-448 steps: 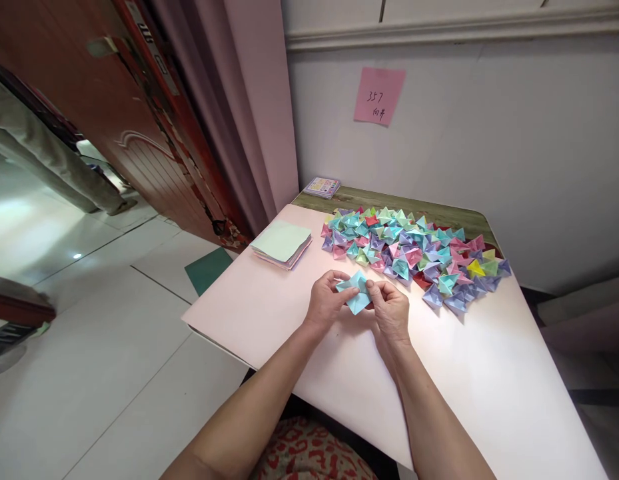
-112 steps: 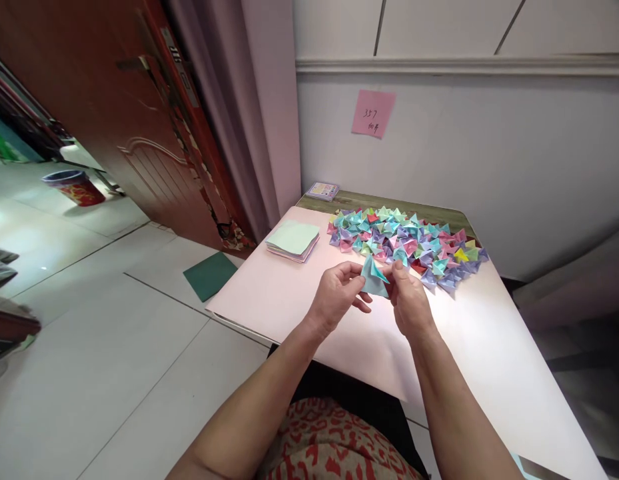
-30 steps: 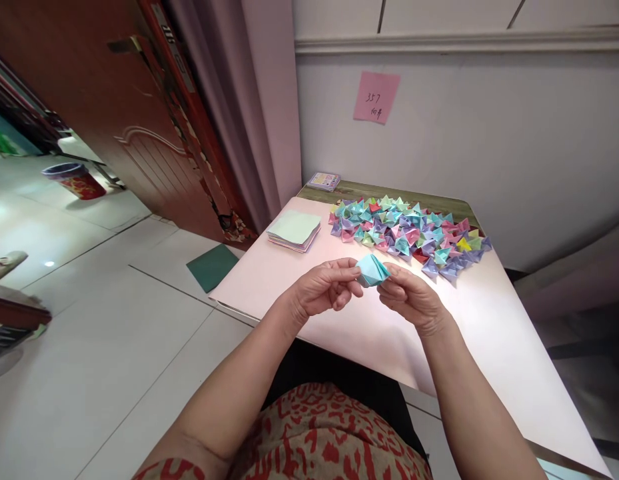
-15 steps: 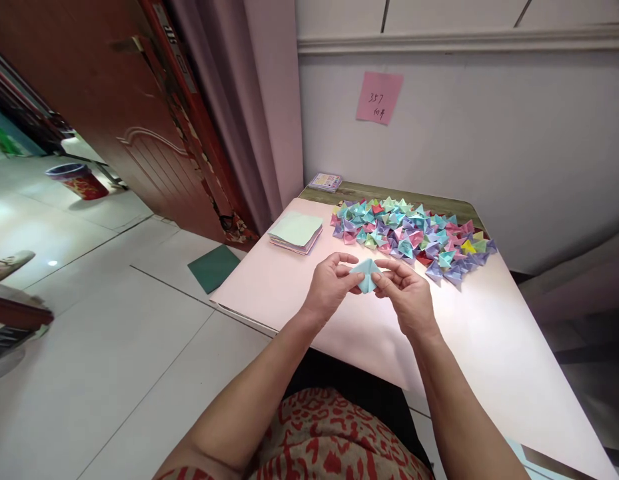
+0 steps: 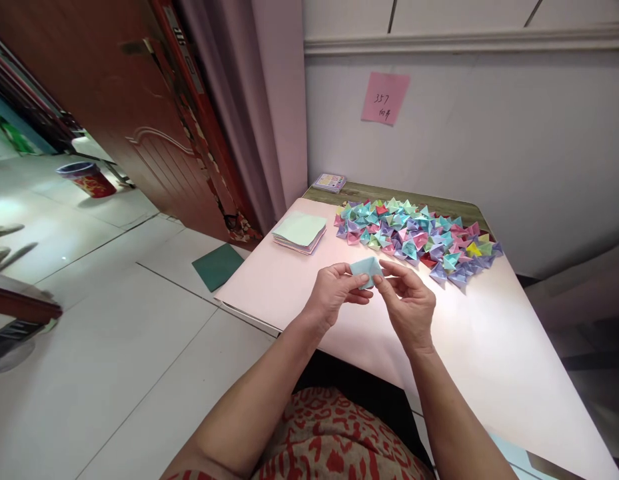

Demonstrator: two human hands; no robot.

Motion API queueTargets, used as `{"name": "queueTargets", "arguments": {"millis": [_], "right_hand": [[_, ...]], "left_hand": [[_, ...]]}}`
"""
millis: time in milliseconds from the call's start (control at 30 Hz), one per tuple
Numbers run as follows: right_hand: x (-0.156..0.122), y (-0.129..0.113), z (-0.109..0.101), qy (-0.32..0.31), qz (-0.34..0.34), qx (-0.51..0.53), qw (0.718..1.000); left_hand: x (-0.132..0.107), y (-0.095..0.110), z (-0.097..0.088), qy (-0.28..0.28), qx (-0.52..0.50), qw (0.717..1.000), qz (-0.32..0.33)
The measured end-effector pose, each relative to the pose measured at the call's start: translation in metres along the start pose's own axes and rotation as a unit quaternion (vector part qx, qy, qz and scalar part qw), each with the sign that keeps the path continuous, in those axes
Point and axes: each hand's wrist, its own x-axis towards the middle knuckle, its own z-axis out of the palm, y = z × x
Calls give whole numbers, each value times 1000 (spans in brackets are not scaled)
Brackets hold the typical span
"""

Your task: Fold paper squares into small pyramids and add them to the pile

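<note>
At frame centre in the head view, the left hand [image 5: 334,299] and right hand [image 5: 408,300] pinch a folded light-blue paper piece [image 5: 366,269] between closed fingertips above the pink table [image 5: 494,340], below the pile of folded paper shapes [image 5: 419,238].

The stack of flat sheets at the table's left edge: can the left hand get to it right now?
Probably yes: only bare table lies between the left hand and the stack. But that hand and the right hand both pinch the blue folded piece.
</note>
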Motion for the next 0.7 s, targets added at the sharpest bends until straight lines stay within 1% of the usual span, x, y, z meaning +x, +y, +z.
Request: {"name": "queueTargets", "arguments": {"millis": [67, 233, 300, 433, 533, 600, 700], "right_hand": [[5, -1, -3, -18, -18, 5, 1000], [10, 3, -6, -64, -19, 102, 993], [11, 4, -7, -86, -33, 114, 989], [11, 3, -14, -140, -85, 68, 984], [14, 1, -22, -167, -116, 39, 978], [17, -1, -27, -170, -130, 30, 976], [20, -3, -31, -171, -143, 16, 975]], "left_hand": [[-3, 4, 2, -5, 7, 1000, 4], [-8, 8, 6, -23, 16, 1000, 2], [-9, 8, 7, -32, 12, 999, -6], [-7, 7, 10, -39, -6, 999, -22], [-7, 10, 11, -45, -15, 999, -18], [-9, 14, 11, -71, -20, 997, -8], [-13, 18, 9, -128, -30, 991, 2]]}}
